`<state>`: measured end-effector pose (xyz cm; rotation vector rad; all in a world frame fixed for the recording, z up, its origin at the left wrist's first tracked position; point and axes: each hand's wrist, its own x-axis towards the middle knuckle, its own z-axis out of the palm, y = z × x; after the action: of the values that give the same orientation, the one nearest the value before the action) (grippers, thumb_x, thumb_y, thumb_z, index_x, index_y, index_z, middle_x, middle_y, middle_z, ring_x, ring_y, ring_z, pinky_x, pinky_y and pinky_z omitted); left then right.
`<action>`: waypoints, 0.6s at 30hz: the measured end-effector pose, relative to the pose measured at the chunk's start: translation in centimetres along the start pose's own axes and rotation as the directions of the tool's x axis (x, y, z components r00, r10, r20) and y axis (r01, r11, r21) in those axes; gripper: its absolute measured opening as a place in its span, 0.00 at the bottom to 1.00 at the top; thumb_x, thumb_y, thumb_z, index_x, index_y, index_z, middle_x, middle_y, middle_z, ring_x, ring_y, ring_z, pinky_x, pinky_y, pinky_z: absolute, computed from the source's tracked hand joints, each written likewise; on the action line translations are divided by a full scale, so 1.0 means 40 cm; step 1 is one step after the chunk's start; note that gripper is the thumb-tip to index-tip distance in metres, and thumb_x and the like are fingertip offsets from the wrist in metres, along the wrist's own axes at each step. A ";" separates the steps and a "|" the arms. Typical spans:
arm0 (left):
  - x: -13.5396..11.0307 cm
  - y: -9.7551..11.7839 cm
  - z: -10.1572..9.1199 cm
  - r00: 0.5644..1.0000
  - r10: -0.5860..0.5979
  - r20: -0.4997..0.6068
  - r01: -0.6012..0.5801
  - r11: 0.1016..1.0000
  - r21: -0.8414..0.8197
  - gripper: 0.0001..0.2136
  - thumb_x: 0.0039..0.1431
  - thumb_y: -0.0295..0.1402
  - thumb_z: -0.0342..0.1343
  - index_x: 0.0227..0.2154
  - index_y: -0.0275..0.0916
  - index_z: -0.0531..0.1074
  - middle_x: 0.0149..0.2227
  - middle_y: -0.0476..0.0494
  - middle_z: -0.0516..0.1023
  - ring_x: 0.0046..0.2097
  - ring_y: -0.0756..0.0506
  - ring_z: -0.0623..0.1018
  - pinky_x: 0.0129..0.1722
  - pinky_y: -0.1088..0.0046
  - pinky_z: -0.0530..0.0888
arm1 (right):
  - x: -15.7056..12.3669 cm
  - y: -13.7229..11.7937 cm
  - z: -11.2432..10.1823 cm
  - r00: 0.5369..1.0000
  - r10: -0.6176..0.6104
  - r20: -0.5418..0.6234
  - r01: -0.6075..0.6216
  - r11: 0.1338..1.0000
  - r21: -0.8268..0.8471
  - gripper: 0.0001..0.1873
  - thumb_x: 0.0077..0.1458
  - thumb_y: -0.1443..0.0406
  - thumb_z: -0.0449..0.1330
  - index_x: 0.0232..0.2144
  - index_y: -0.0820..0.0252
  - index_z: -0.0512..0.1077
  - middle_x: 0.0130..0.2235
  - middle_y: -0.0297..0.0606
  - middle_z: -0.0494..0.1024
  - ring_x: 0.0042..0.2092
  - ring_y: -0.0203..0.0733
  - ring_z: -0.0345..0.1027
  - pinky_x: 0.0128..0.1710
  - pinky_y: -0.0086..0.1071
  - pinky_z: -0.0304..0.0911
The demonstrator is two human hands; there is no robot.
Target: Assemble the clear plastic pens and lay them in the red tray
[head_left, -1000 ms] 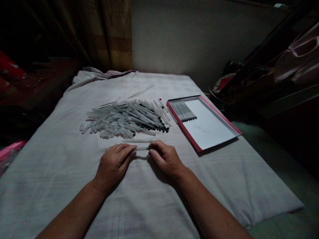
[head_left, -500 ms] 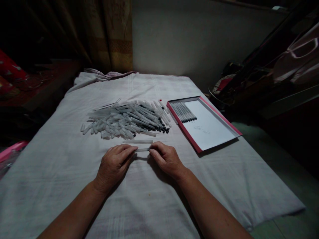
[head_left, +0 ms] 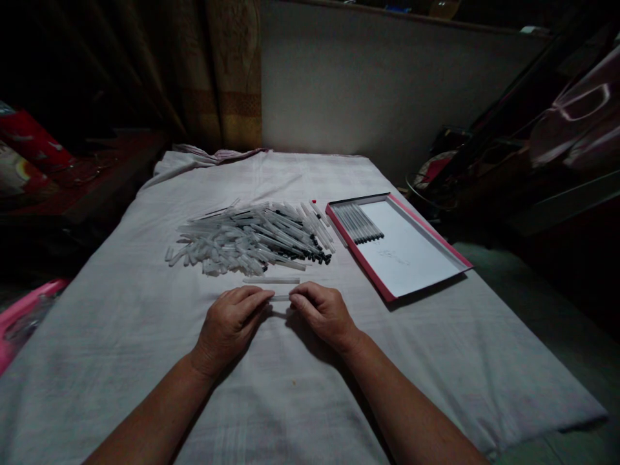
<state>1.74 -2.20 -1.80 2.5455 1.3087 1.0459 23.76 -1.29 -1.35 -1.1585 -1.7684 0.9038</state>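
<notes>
A slim, translucent plastic pen tube is being pinched near its ends, between the left hand and the right hand; an end is apparently being fitted or adjusted. Next, straight alignment is seemingly being called for. Just beyond the hands, a loose whitish plastic stick is lying.

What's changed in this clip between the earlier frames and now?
The left hand and right hand have drawn slightly closer together, both holding the same pen; nothing was let go. The view tipped up slightly. The pile of pens and box stayed put.
</notes>
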 end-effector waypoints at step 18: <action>0.012 0.001 -0.009 0.996 -0.094 -0.005 0.094 0.995 0.028 0.10 0.67 0.40 0.52 0.37 0.41 0.75 0.34 0.44 0.81 0.37 0.44 0.79 0.40 0.66 0.72 | 0.012 0.028 0.008 0.976 0.214 -0.050 -0.195 0.949 0.249 0.16 0.57 0.55 0.59 0.26 0.60 0.76 0.23 0.35 0.79 0.22 0.34 0.67 0.23 0.26 0.63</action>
<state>1.74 -1.94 -1.26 2.4757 1.4395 1.0220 23.74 -0.54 -2.35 -1.2116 -1.4471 1.1486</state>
